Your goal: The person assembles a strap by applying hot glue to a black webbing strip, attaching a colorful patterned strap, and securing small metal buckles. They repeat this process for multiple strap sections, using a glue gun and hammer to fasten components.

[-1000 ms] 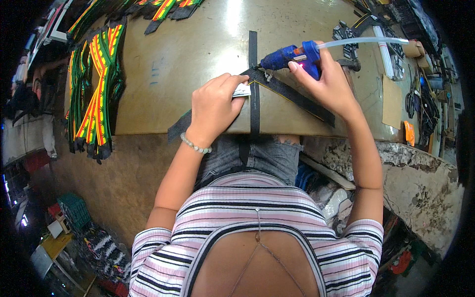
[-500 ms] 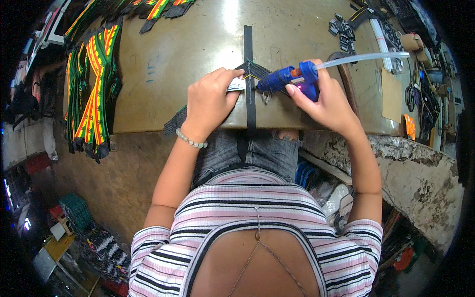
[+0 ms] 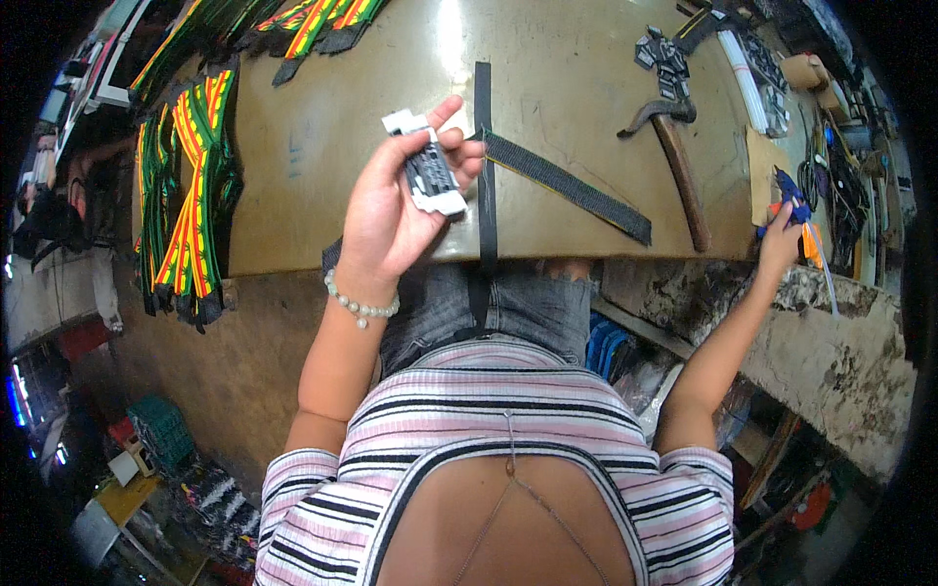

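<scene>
My left hand [image 3: 376, 220] is turned palm up over the table, its fingers curled round a small stack of black-and-white labels [image 3: 431, 176]. Off at the table's right edge, my right hand [image 3: 779, 246] grips a blue glue gun [image 3: 793, 203], and a clear glue stick [image 3: 829, 283] trails from it. Just right of my left fingertips, a dark woven strap [image 3: 576, 191] with a yellow edge slants across a narrow black band [image 3: 488, 230]. That band runs toward me over the front edge. More of the strap shows partly behind my left wrist.
A wooden-handled hammer [image 3: 681, 176] lies right of the strap, below a pile of small black tags [image 3: 664, 63]. White sticks [image 3: 750, 83] and brown cardboard [image 3: 765, 166] line the right side. Red, yellow and green straps [image 3: 186, 186] hang over the left edge.
The glue gun has moved with my right hand from the strap to the far right. My left hand has lifted off the strap and turned palm up with the labels. The hammer is now uncovered.
</scene>
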Motion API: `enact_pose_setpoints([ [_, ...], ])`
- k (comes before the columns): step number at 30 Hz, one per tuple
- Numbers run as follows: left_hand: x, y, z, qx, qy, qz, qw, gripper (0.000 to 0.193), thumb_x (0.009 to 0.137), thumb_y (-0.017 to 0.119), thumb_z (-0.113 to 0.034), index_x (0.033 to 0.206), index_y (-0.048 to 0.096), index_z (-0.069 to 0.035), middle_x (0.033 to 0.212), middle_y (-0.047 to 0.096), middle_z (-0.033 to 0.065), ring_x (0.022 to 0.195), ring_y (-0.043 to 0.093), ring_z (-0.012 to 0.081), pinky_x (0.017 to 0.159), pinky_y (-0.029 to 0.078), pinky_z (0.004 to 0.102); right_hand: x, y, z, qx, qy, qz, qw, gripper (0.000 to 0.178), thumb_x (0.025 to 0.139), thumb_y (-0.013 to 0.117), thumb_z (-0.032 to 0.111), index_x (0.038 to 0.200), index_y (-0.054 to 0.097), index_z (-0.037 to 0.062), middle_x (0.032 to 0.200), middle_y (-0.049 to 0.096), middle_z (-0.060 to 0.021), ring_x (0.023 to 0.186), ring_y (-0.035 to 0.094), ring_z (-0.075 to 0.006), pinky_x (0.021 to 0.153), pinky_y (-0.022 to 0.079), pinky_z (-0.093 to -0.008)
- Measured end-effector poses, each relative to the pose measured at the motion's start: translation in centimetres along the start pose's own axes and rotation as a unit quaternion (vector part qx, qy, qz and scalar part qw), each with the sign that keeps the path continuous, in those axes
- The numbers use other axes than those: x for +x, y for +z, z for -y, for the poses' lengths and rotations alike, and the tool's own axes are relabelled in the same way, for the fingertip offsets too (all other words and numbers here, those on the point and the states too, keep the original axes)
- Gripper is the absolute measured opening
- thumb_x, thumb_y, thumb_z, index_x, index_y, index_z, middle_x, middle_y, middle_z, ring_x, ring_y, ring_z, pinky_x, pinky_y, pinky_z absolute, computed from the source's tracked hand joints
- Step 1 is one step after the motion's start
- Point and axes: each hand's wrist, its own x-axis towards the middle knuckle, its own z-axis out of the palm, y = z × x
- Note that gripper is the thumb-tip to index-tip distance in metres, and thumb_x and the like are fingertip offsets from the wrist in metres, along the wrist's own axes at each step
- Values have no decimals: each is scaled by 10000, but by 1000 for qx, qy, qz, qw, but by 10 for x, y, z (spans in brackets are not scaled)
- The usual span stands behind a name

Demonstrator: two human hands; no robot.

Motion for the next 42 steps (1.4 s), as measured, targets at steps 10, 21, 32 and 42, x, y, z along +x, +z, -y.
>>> enact_pose_setpoints([
  [10,1,21,52,252,92,-117,956,596,1009,561,-137,1494,273,54,1300,594,236,1224,581,290,1066,467,405,-248,-82,205,616,-81,547,561,270,919,679,46,1168,605,-27,1009,677,-74,879,651,-112,754,550,-250],
  [21,-22,21,23,616,58,-66,783,542,968,580,-92,1474,412,8,1249,666,162,1129,624,164,1022,448,302,-246,-68,222,625,-70,584,513,125,958,609,97,1025,614,-8,1086,618,-89,810,592,-123,756,508,-259],
  [32,-12,16,25,427,171,-116,880,439,1039,495,-162,1395,438,88,1129,677,221,1091,661,275,966,529,365,-265,-86,210,679,-123,597,410,124,995,571,137,1040,525,31,1056,563,-96,931,541,-138,829,472,-282],
  [42,-36,26,6,584,23,-63,809,210,858,773,-161,1000,714,-19,811,616,-24,680,538,53,616,447,217,-252,-90,203,585,-138,585,545,135,929,689,75,1014,643,-20,935,617,-16,778,555,-22,661,462,-172],
])
